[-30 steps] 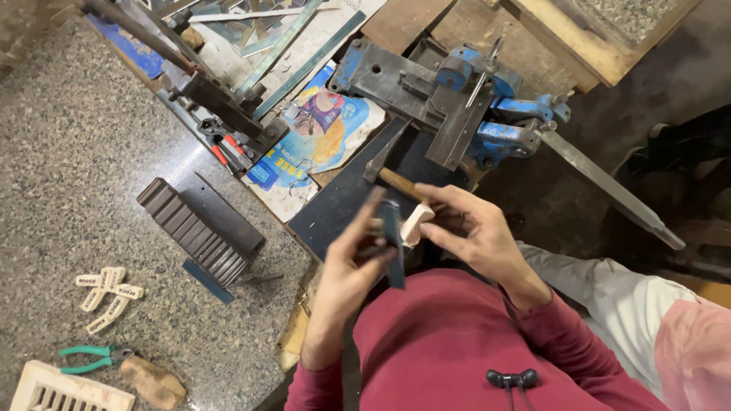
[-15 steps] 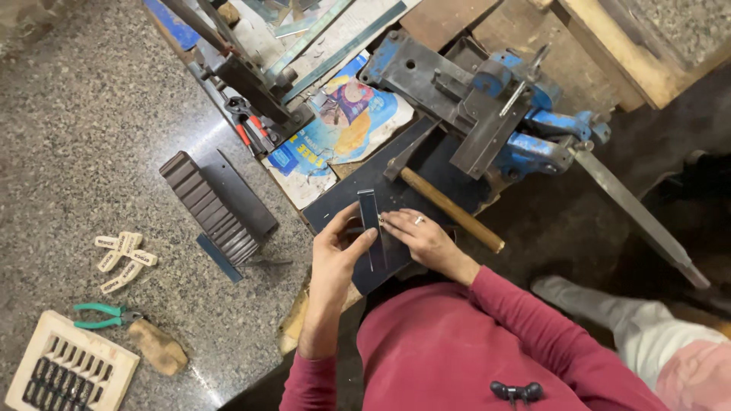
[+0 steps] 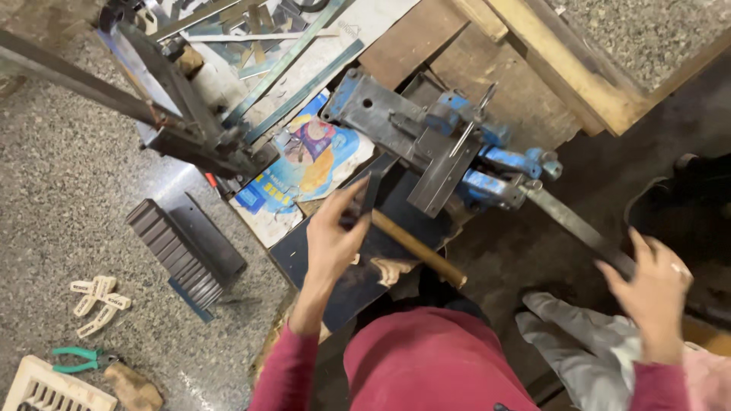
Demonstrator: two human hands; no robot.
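Both forearms cut off by the lower edge. White slatted grille clipped at the bottom-left corner. Far end of the long lever hidden under the right hand. Dark strip partly covered by the left hand; motion-blurred.
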